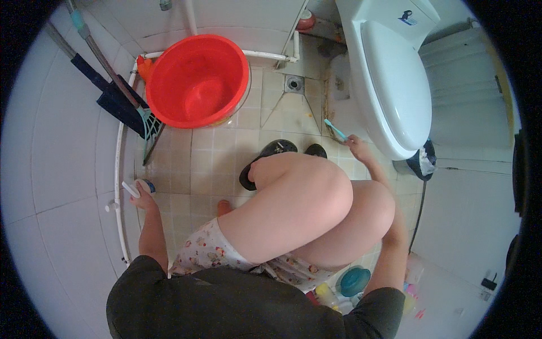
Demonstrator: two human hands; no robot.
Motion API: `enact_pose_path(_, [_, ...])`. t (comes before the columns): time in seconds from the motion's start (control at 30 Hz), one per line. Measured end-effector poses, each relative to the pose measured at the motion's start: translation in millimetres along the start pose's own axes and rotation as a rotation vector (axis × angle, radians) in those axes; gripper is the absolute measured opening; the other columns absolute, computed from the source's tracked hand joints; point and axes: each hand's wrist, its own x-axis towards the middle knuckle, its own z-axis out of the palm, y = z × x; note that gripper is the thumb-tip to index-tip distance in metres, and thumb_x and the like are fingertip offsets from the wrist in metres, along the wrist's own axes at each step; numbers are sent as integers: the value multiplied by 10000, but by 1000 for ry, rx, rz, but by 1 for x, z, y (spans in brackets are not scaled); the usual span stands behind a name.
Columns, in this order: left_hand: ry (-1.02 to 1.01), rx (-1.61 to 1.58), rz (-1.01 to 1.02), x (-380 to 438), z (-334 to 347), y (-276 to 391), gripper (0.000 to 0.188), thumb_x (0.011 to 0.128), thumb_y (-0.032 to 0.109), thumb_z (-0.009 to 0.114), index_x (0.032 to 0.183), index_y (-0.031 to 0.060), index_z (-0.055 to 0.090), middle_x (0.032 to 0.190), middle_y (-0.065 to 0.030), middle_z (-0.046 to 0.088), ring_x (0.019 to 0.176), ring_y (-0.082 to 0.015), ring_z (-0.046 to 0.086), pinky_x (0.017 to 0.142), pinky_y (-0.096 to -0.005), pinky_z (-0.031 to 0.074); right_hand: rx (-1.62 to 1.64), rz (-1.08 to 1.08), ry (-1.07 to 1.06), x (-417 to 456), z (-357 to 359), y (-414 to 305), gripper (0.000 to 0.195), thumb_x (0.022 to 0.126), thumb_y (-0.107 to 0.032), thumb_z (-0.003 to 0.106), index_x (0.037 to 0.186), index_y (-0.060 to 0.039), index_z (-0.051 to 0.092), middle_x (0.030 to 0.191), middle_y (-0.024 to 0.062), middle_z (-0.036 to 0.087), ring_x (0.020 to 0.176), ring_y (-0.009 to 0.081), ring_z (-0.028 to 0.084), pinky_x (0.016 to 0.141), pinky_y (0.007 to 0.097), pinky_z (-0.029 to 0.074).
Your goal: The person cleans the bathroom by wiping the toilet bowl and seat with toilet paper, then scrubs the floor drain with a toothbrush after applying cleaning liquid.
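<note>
My right hand is closed on the handle of a light-blue toothbrush. The brush head points up and left, over the floor beside the base of the white toilet. On the far left, my left hand grips a white handled object, whose kind I cannot tell. A round white and blue thing lies against or just behind that hand; whether the two are joined is unclear. Both hands are wide apart, low over the tiled floor.
A red plastic basin stands at the upper left, beside a dark dustpan and a light-green broom or rake. A metal floor drain lies ahead. A small bin stands right of the toilet. White pipes follow the wall.
</note>
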Motion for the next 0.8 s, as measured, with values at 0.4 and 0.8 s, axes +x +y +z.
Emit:
enact_pose_path(0.4, [-848,-495,-783,11,-16,-71,200,784,190,698,927,69,628,878,-12,609,704,-99,533,591,-230,413,-250,-298,-117,27,-37,-76,236,861,-167,432,1049,-47,507,880,262,612,854,435,583,740,512,449])
enact_pose_path(0.8, [-1529,-34,497,-184,56,278,194,872,145,568,845,-27,653,904,-102,643,840,-180,607,760,-294,475,228,88,288,195,140,-68,274,866,-212,470,1135,-209,524,866,198,637,794,400,608,709,507,468])
